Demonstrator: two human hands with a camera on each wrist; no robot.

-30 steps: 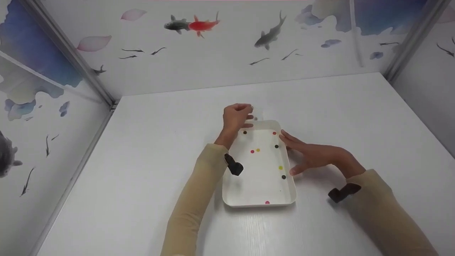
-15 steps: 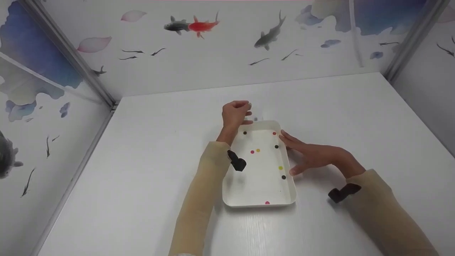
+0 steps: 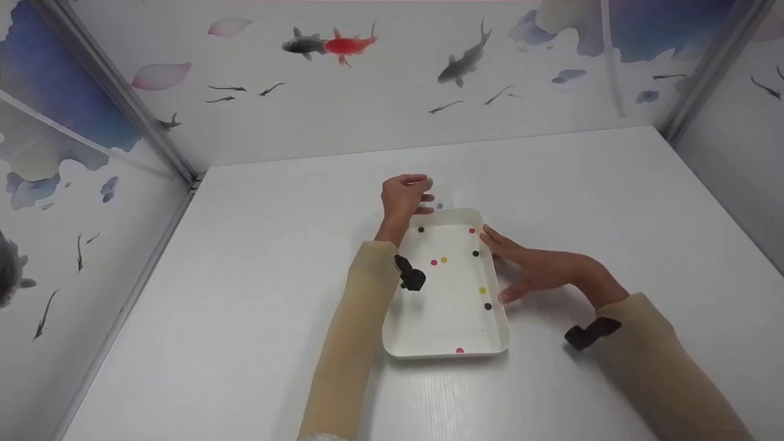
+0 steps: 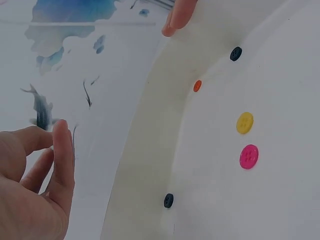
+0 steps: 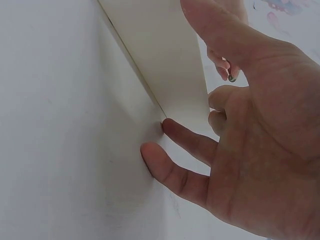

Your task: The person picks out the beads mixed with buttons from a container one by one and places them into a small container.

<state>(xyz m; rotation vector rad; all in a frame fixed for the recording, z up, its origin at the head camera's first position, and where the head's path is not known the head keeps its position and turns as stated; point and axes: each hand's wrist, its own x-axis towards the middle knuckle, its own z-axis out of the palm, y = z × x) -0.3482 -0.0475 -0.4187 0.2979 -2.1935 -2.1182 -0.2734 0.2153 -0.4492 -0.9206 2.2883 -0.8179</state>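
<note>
A shallow cream tray (image 3: 441, 334) lies on the table with several small buttons in it: pink (image 4: 249, 156), yellow (image 4: 244, 123), orange (image 4: 197, 86) and dark ones. At its far left corner, my left hand (image 3: 402, 195) pinches a small button (image 5: 231, 78) between thumb and forefinger, above the table. That button looks dark in the right wrist view; my fingers hide most of it. Against the tray's right side rests my right hand (image 3: 539, 267), fingers spread, thumb on the near part and fingertips farther up.
Just behind the tray's far edge stands a faint see-through container, partly behind my left hand, with a greyish button (image 3: 440, 206) by it. A white table (image 3: 245, 275) surrounds the tray, bounded by walls printed with fish.
My left hand has shifted slightly up and left, its forearm swinging right. A dark button now peeks out beside the left wrist's camera. The right hand stays at the tray's side.
</note>
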